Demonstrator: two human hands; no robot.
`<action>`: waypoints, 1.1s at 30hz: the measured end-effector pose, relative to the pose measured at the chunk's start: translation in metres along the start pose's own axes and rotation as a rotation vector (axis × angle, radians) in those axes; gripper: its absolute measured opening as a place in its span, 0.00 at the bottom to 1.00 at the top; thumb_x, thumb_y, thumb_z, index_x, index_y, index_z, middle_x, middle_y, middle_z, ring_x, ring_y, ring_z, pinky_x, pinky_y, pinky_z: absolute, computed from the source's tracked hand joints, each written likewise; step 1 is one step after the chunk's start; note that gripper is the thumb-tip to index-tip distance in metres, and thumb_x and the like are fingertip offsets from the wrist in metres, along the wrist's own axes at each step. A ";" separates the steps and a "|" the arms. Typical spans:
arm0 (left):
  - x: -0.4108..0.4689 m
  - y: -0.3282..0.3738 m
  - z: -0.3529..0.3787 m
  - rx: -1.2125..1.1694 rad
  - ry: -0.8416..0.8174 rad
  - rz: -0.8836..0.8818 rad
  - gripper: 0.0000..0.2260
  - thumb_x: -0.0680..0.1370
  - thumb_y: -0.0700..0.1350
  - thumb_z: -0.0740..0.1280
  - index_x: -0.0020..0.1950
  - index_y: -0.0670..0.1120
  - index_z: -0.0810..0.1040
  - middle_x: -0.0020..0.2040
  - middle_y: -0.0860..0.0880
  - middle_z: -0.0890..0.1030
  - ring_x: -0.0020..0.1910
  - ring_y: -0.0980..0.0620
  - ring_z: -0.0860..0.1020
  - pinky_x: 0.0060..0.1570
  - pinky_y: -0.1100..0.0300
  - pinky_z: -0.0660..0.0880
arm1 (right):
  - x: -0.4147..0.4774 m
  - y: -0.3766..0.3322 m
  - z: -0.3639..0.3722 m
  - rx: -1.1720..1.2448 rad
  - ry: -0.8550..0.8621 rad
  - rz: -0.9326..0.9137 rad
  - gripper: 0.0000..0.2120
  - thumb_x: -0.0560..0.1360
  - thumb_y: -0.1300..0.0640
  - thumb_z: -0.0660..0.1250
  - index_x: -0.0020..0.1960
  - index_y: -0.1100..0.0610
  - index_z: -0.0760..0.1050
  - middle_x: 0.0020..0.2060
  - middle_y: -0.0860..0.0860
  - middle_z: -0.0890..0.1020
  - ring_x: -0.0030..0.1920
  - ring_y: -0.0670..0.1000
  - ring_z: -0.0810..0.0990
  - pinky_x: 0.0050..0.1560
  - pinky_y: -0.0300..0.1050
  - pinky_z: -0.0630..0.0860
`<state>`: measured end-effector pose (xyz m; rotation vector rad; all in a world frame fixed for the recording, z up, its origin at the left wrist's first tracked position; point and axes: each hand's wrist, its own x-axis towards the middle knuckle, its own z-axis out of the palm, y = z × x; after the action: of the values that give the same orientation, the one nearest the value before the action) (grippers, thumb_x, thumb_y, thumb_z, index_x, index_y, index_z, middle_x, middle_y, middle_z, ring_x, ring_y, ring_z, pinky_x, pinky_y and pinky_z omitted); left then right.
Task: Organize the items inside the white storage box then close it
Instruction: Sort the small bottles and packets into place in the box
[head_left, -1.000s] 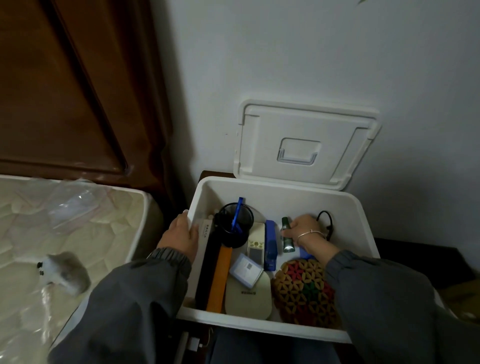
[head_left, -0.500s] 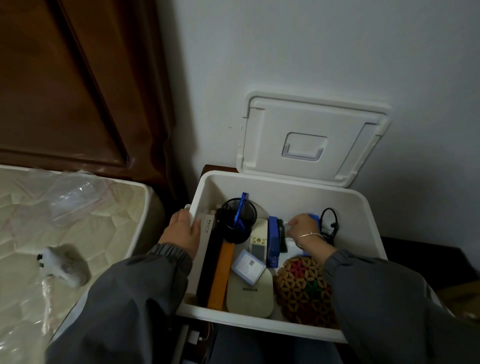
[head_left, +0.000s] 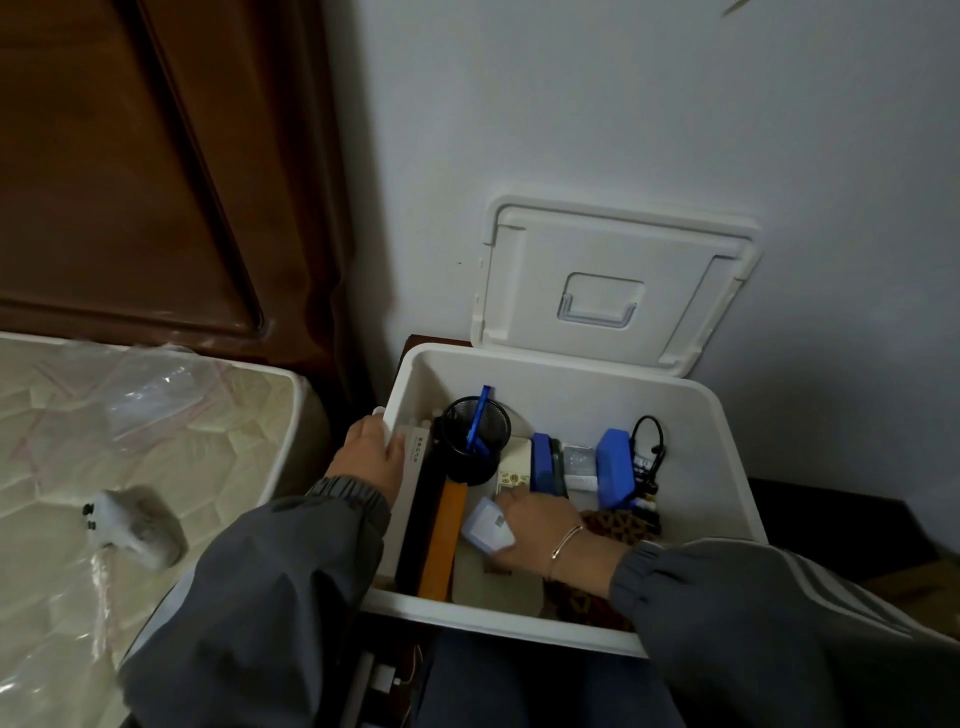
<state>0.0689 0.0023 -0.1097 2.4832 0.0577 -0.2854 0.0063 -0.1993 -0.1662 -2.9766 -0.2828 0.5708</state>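
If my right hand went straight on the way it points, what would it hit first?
Your right hand points left, holding the small case. Just beyond lies the orange box, likely the first thing met, unless the hand rides above it; depth is unclear.

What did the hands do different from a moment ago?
The right hand left the back of the box, came forward and now pinches the small case. The left hand still holds the box's left rim, and the lid stays open.
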 end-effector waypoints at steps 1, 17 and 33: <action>0.000 0.000 0.000 -0.004 -0.002 0.000 0.22 0.81 0.49 0.55 0.74 0.44 0.61 0.72 0.43 0.65 0.63 0.41 0.72 0.62 0.51 0.69 | 0.002 -0.005 0.003 -0.033 -0.006 -0.006 0.28 0.70 0.43 0.69 0.63 0.57 0.68 0.58 0.56 0.75 0.54 0.57 0.78 0.48 0.48 0.76; 0.003 -0.002 0.006 -0.005 0.059 -0.012 0.20 0.81 0.49 0.56 0.71 0.44 0.63 0.70 0.44 0.67 0.61 0.43 0.74 0.57 0.52 0.71 | -0.026 0.097 -0.051 0.217 0.046 0.252 0.25 0.65 0.54 0.76 0.60 0.57 0.75 0.54 0.54 0.80 0.54 0.53 0.78 0.46 0.39 0.71; 0.003 -0.002 0.005 0.004 0.058 0.005 0.20 0.81 0.50 0.56 0.72 0.44 0.63 0.69 0.44 0.67 0.59 0.44 0.74 0.55 0.53 0.71 | 0.034 0.111 -0.023 -0.176 0.041 0.260 0.24 0.70 0.56 0.71 0.64 0.58 0.68 0.62 0.56 0.70 0.63 0.57 0.69 0.60 0.47 0.67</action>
<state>0.0705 0.0011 -0.1158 2.4952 0.0748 -0.2119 0.0639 -0.3026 -0.1710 -3.2172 0.0635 0.5326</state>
